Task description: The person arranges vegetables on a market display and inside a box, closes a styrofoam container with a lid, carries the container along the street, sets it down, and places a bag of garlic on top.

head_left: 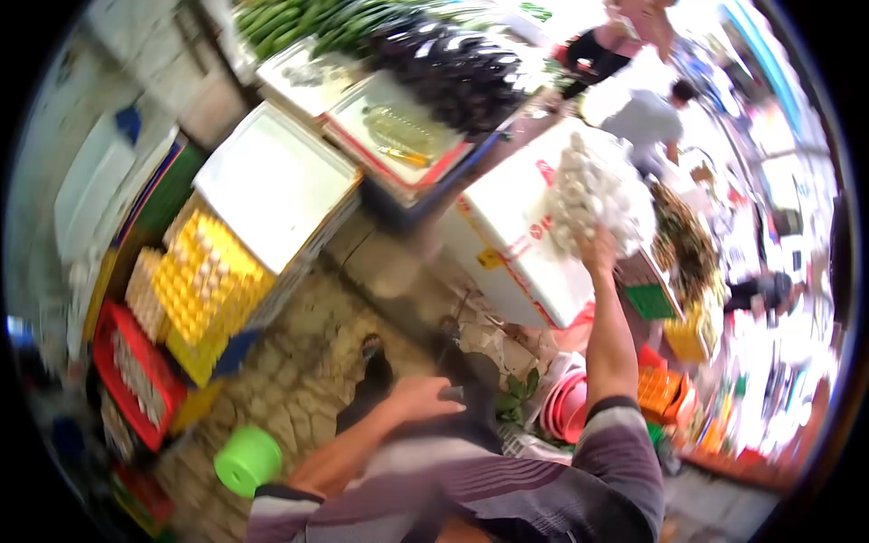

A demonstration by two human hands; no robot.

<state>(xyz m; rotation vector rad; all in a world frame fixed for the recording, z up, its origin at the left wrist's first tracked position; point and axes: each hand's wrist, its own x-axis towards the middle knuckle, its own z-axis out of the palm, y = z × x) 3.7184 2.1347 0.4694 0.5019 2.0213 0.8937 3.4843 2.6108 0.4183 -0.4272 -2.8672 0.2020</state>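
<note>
My right hand (595, 249) reaches out to the right and touches the near edge of a pile of white garlic bulbs (588, 195), which lies on a white foam box (516, 244) with red markings. Its fingertips are hidden among the bulbs. My left hand (425, 398) is low in front of my body, over my dark trousers, with its fingers curled round a small dark object that I cannot make out.
Eggplants (444, 72) and green vegetables fill the stall ahead. Stacked egg trays (204, 281) and a white box lid (276, 185) stand left. A green stool (248, 461) is on the floor. Several people are at the upper right.
</note>
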